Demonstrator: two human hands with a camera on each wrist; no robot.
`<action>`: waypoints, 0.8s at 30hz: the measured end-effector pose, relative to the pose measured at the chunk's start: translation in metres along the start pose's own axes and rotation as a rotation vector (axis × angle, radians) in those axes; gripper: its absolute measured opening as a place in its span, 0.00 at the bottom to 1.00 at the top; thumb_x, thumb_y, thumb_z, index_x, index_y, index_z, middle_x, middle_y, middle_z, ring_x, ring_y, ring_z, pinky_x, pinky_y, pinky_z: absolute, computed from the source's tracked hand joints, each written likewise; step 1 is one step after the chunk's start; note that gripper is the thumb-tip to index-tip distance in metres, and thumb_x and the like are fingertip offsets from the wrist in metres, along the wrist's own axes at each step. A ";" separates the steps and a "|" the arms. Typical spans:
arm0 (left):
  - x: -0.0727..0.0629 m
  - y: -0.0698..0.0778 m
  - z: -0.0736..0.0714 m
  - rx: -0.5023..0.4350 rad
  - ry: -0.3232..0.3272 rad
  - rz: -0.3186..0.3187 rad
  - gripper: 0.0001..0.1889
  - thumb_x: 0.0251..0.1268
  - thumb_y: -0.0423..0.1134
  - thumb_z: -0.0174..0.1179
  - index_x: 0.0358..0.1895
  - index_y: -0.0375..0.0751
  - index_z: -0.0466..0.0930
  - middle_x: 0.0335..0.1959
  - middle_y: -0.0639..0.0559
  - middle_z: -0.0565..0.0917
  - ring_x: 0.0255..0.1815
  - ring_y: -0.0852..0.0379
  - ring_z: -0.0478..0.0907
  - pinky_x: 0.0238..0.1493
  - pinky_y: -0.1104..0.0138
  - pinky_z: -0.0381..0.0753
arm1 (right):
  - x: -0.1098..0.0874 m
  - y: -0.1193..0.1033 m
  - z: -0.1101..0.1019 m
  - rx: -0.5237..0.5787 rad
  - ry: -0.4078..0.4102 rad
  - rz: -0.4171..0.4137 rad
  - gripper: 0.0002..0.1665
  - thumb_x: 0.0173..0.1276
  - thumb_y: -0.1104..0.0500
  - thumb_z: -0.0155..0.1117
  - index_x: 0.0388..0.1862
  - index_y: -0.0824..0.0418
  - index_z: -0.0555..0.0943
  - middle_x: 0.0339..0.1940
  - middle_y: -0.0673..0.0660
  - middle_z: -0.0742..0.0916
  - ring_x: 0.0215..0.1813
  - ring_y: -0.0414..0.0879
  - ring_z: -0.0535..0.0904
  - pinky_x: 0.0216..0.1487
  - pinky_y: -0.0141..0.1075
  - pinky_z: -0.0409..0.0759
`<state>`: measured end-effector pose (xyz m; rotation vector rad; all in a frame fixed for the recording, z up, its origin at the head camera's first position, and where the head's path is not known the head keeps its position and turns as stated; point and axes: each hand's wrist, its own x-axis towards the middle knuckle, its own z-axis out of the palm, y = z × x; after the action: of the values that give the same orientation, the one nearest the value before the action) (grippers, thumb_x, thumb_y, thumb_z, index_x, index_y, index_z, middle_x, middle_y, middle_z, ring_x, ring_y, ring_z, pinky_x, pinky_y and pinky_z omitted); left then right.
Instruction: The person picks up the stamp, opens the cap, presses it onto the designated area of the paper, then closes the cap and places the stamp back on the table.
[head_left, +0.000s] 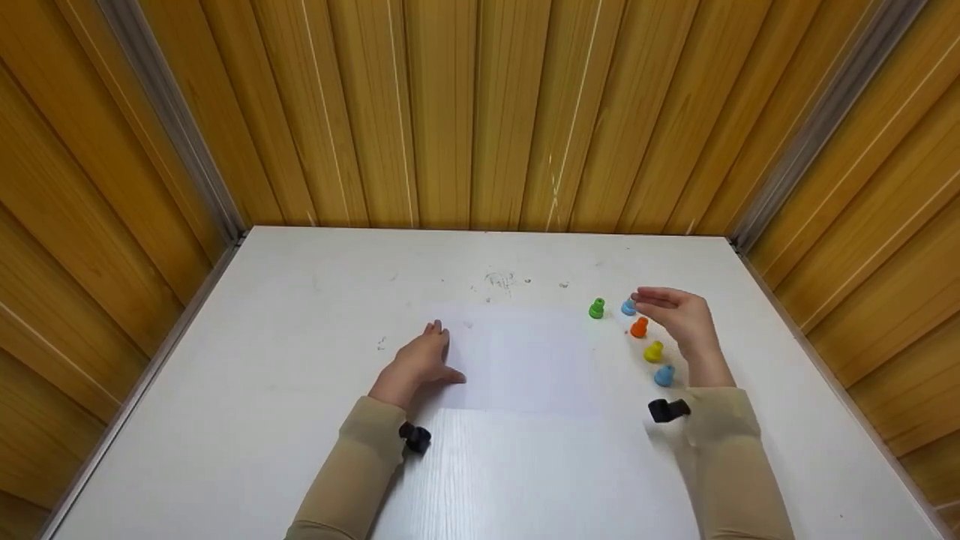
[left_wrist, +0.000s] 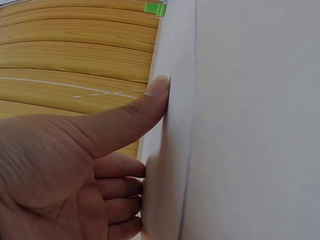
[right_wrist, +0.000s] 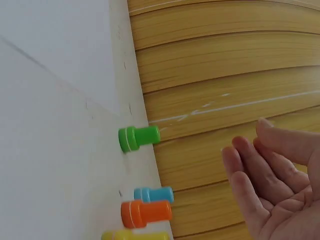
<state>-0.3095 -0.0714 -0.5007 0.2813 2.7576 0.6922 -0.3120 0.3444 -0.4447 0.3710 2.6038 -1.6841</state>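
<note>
A white sheet of paper (head_left: pixel 525 367) lies flat on the white table. My left hand (head_left: pixel 421 356) rests at its left side, thumb and fingers spread; in the left wrist view the thumb (left_wrist: pixel 132 117) touches down on the paper. Right of the sheet stand several small peg-shaped plastic pieces with wide bases and narrower tops: green (head_left: pixel 596 308), light blue (head_left: pixel 628 306), orange (head_left: pixel 639 328), yellow (head_left: pixel 653 351) and a second blue one (head_left: pixel 664 376). My right hand (head_left: pixel 679 315) hovers by the far blue and orange pieces. Its fingers (right_wrist: pixel 250 165) are loosely bent, with nothing between them.
Wood-patterned panels (head_left: pixel 480 112) wall in the table (head_left: pixel 225 420) at the back and both sides. Dark scuff marks (head_left: pixel 499 280) show on the tabletop behind the paper. A small black camera sits on each sleeve cuff.
</note>
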 end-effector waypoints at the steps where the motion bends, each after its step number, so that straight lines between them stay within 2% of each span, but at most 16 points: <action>1: 0.000 0.000 0.000 -0.006 -0.004 -0.006 0.52 0.54 0.46 0.79 0.79 0.31 0.59 0.84 0.36 0.52 0.86 0.43 0.48 0.86 0.53 0.52 | -0.002 0.004 -0.007 -0.006 -0.023 0.004 0.32 0.72 0.50 0.70 0.72 0.58 0.76 0.64 0.52 0.87 0.61 0.40 0.83 0.73 0.37 0.76; 4: 0.001 0.000 -0.001 -0.024 -0.005 -0.016 0.52 0.55 0.45 0.79 0.79 0.32 0.59 0.84 0.37 0.52 0.87 0.44 0.47 0.86 0.53 0.51 | -0.009 0.017 -0.028 -0.023 -0.084 0.000 0.35 0.71 0.47 0.70 0.72 0.59 0.76 0.60 0.46 0.88 0.54 0.30 0.83 0.66 0.28 0.80; 6: 0.001 -0.001 -0.001 -0.029 -0.002 -0.016 0.52 0.55 0.45 0.79 0.79 0.32 0.59 0.84 0.38 0.52 0.87 0.44 0.47 0.86 0.53 0.51 | -0.011 0.027 -0.041 -0.063 -0.131 -0.003 0.34 0.71 0.47 0.70 0.71 0.61 0.76 0.59 0.46 0.89 0.52 0.28 0.83 0.61 0.23 0.81; 11: 0.000 -0.003 -0.001 -0.024 0.002 -0.003 0.51 0.56 0.46 0.79 0.79 0.32 0.59 0.84 0.37 0.52 0.86 0.43 0.47 0.86 0.52 0.52 | -0.013 0.050 -0.062 -0.215 -0.244 -0.007 0.31 0.71 0.47 0.71 0.68 0.60 0.79 0.62 0.53 0.88 0.56 0.34 0.84 0.61 0.26 0.82; 14: 0.000 -0.003 -0.001 -0.031 -0.006 -0.001 0.52 0.56 0.46 0.78 0.79 0.31 0.58 0.84 0.37 0.51 0.87 0.43 0.47 0.86 0.52 0.51 | -0.012 0.062 -0.067 -0.257 -0.289 0.000 0.30 0.69 0.48 0.73 0.66 0.58 0.81 0.62 0.54 0.88 0.59 0.38 0.84 0.62 0.28 0.83; 20: 0.001 -0.003 -0.001 -0.002 -0.012 0.014 0.54 0.55 0.48 0.79 0.79 0.29 0.57 0.84 0.34 0.51 0.86 0.42 0.47 0.85 0.51 0.54 | -0.010 0.079 -0.067 -0.269 -0.344 -0.021 0.28 0.68 0.51 0.74 0.64 0.60 0.83 0.62 0.57 0.88 0.64 0.45 0.83 0.59 0.24 0.82; 24: 0.001 -0.002 -0.001 0.001 -0.009 0.015 0.53 0.55 0.48 0.79 0.79 0.29 0.58 0.84 0.34 0.52 0.86 0.41 0.48 0.85 0.51 0.54 | -0.010 0.084 -0.066 -0.253 -0.367 -0.013 0.28 0.67 0.53 0.75 0.64 0.60 0.83 0.63 0.58 0.87 0.63 0.46 0.83 0.60 0.26 0.83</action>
<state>-0.3106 -0.0731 -0.5012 0.3057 2.7500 0.6912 -0.2779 0.4346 -0.4912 0.0324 2.4968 -1.2568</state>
